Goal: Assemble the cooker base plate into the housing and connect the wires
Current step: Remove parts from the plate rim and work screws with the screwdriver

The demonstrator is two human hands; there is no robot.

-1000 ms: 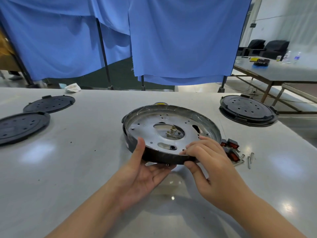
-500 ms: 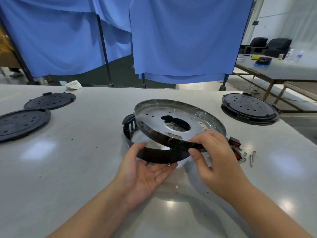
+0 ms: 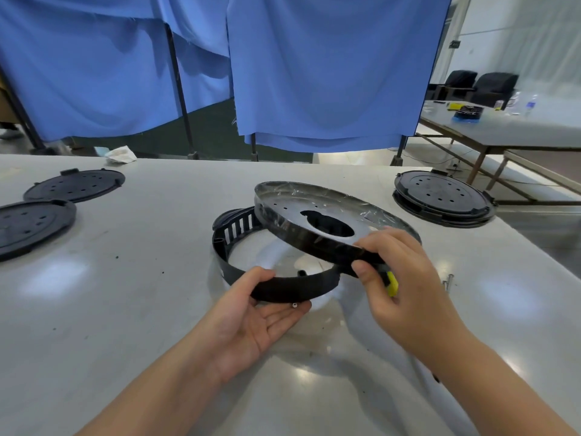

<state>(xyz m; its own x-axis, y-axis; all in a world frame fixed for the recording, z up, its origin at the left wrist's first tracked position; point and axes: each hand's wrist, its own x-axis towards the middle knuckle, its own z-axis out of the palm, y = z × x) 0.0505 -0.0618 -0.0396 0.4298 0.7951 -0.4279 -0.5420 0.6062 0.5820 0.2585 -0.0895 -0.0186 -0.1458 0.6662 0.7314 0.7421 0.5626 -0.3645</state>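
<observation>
A round metal base plate point(image 3: 283, 212) with a large centre hole is lifted and tilted, its near edge up over the black ring housing point(image 3: 292, 286). My right hand point(image 3: 399, 278) pinches the plate's near rim between thumb and fingers. My left hand point(image 3: 254, 313) holds the near rim of the housing, thumb on top and fingers beneath it. The housing rests on the grey table point(image 3: 125, 309), and its slotted far wall shows at the left. A yellow part point(image 3: 392, 283) peeks out under my right hand. Wires are not visible.
Two black round covers point(image 3: 74, 185) point(image 3: 28, 223) lie at the far left. A stack of black covers point(image 3: 441, 198) sits at the far right. Loose screws point(image 3: 448, 281) lie right of my right hand. Blue curtains hang behind the table; another table stands far right.
The metal plate sat inside the housing a second ago; my right hand has lifted it out and to the right. My left hand stays on the housing rim.
</observation>
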